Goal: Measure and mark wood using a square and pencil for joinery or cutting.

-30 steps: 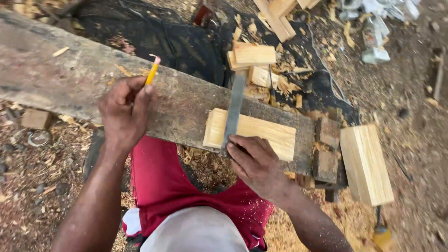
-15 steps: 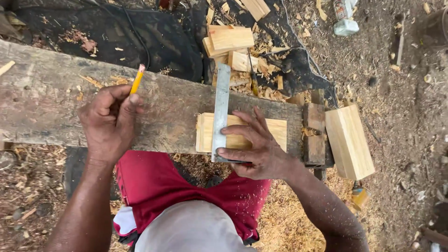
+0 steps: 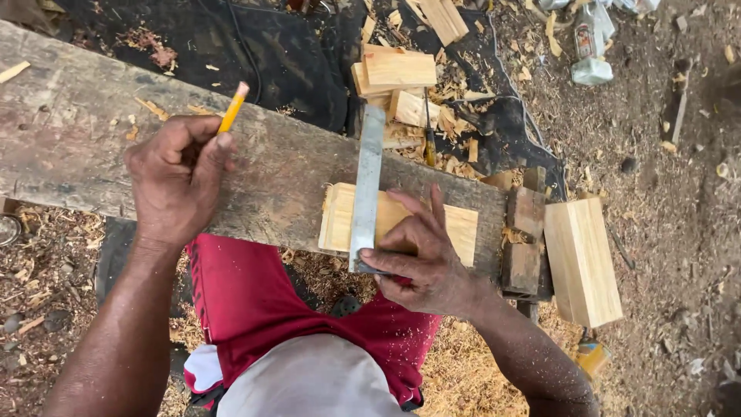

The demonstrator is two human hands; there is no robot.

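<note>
Two hands | my right hand (image 3: 421,259) pins steel square (image 3: 367,185) lengthwise across pale block (image 3: 455,224) | left hand (image 3: 177,181), clenching pencil (image 3: 232,108), well apart leftward.

Plank's (image 3: 93,131) left end beyond the frame.
</note>
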